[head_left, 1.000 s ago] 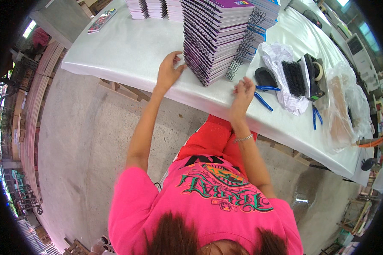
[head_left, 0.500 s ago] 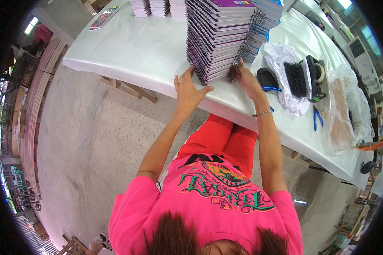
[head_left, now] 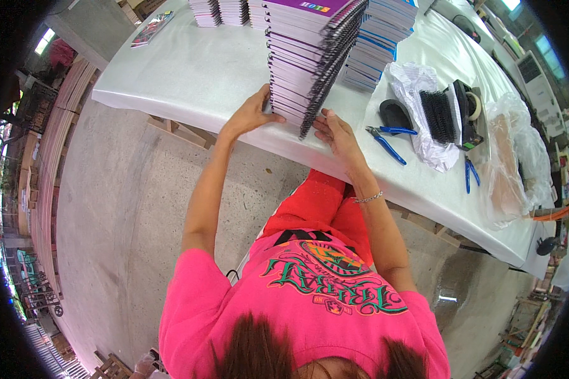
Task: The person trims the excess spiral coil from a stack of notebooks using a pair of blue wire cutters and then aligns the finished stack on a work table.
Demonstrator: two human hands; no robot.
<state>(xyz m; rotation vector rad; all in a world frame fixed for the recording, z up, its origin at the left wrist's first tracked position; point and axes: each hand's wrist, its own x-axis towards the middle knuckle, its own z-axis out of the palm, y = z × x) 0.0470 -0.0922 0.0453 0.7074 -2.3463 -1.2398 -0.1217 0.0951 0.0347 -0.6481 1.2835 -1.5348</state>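
A tall stack of purple-covered spiral notebooks [head_left: 291,82] stands near the front edge of the white table, its black coils running down the near right side. My left hand [head_left: 251,115] is at the bottom left corner of the stack, with the thumb along the near face and the fingers round the left side. To the right of the lowest coils is my right hand [head_left: 338,134], palm turned toward the stack and fingers stretched and slightly bent. Whether its fingertips touch the coils I cannot tell. Behind stands a second stack of notebooks with blue covers [head_left: 376,54].
Blue-handled cutting pliers [head_left: 387,145] lie right of my right hand, by a black rounded object [head_left: 396,115]. Beyond are crumpled white paper [head_left: 446,158], black coils [head_left: 437,117], a tape dispenser [head_left: 468,117], another blue-handled tool [head_left: 471,175] and clear plastic [head_left: 509,164]. More notebooks [head_left: 234,12] stand at the back.
The purple stack has turned and shifted left and nearer, so its coils now face the near right. Both hands moved left with it. The pliers, mostly covered by my right arm before, now show fully.
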